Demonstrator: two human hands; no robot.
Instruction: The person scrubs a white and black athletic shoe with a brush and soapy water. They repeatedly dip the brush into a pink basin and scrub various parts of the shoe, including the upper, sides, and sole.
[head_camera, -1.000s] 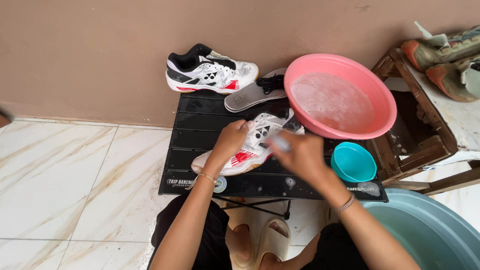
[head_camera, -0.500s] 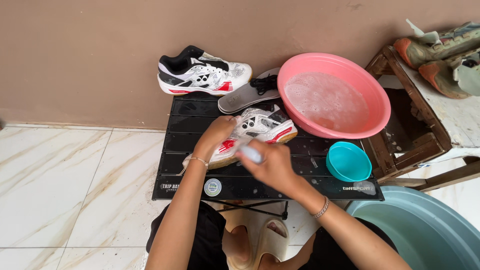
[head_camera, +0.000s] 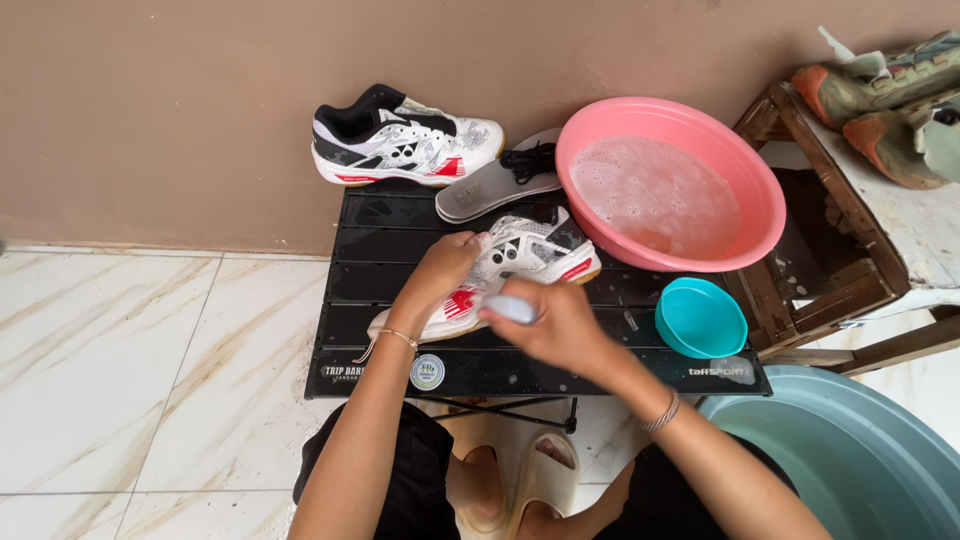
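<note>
The left hand (head_camera: 440, 272) is gripping a white and red sneaker (head_camera: 500, 275) that is lying across the middle of the black slatted bench (head_camera: 380, 250), while the right hand (head_camera: 555, 322) is clenching a small pale object (head_camera: 510, 308) against the shoe's side. A second sneaker (head_camera: 405, 140) and a grey insole (head_camera: 495, 185) are sitting at the far edge, beside a pink basin (head_camera: 670, 185) holding soapy water, with a small teal bowl (head_camera: 700, 318) just in front of the basin.

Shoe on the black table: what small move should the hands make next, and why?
Probably draw the brush in the right hand along the side of the white shoe. The left hand already pins that shoe on the black table, and the brush sits against its side, with the pink basin of soapy water close by.
</note>
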